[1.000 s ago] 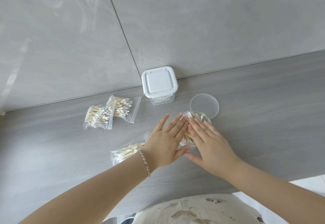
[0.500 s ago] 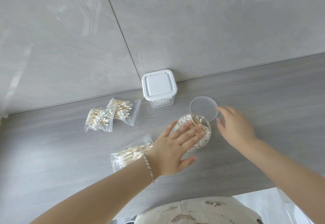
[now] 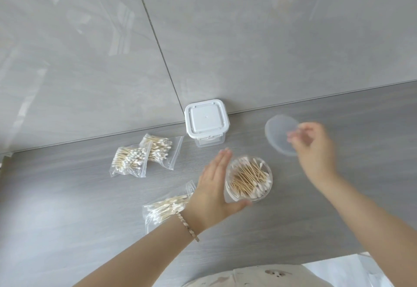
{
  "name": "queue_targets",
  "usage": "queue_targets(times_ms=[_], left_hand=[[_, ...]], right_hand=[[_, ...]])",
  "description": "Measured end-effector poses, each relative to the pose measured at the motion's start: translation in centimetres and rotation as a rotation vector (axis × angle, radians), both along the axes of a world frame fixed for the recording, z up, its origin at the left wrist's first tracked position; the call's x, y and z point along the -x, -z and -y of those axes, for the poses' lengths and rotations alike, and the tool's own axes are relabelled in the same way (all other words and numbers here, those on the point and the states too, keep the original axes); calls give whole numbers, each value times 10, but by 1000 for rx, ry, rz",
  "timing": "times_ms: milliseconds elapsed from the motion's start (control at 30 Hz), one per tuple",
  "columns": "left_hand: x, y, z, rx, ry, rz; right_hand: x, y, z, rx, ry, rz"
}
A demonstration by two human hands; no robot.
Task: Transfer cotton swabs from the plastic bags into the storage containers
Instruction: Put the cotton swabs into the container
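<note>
1. Lid (image 3: 278,137) comes first in the head view, the only one you have. Half a second ago it lay flat on the counter (image 3: 338,207) behind the jar, with your right hand just reaching its edge. Now it sits further right and looks tilted off the surface.
2. Your right hand (image 3: 316,151) is smeared by motion, but its curled fingers appear to pinch the lid's right rim.
3. Your left hand (image 3: 214,192) has come off the top of the jar (image 3: 268,187), where it was pressing the contents flat. It is now open, with straight fingers and the palm against the jar's left wall. The thumb runs along the near side and steadies it.
4. The swabs (image 3: 248,177) in the jar lie uncovered and packed about level with the rim. The jar stands on the counter in front of the square box (image 3: 206,121).
5. From this I judge the jar filled and your step in hand to be capping it. Watch that no stick pokes over the rim, or the lid may not seat.
6. Much remains to do. Two bags (image 3: 129,159) of swabs lie touching, left of the square box. A third bag (image 3: 167,205), part hidden under your left wrist, also holds swabs. The square box has its lid on.
</note>
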State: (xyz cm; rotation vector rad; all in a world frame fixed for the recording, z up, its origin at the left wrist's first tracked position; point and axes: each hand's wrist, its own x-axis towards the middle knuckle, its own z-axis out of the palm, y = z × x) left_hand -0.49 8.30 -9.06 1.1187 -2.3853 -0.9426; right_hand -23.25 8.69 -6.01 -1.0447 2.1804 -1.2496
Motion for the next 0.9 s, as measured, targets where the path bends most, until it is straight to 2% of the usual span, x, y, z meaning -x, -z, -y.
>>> queue_targets(times_ms=[67,133,167,200,267,333,400,467,600,700,800,900], left_hand=[[-4,8,2,-324,-85,-53],[-2,16,3,-463,-100,-43],[0,19,3,-491,-89,-28],[4,21,3,-509,-79,-14],[12,26,4,-521,-70,-35],[17,33,5,-532,-89,-90],[19,41,3,-527,-113,-147],[19,45,2,-508,-134,-171],[16,35,6,-414,-101,-185],[9,15,6,-359,-43,-260],[2,-11,5,-322,6,-368],[-7,-18,5,-338,32,-390]], right_hand=[[2,-13,2,124,145,402],[-7,-11,0,20,145,758],[-16,-5,-5,-79,92,823],[-24,4,-10,-177,26,791],[-39,22,-19,-281,-66,510],[-54,28,-25,-230,-77,245],[-66,25,-27,-125,-122,112],[-75,20,-28,-142,-256,-8],[-73,-2,-28,-522,-623,-419],[-71,-25,-28,-530,-782,-422],[-74,-46,-30,-516,-901,-573],[-78,-61,-29,-490,-962,-621]])
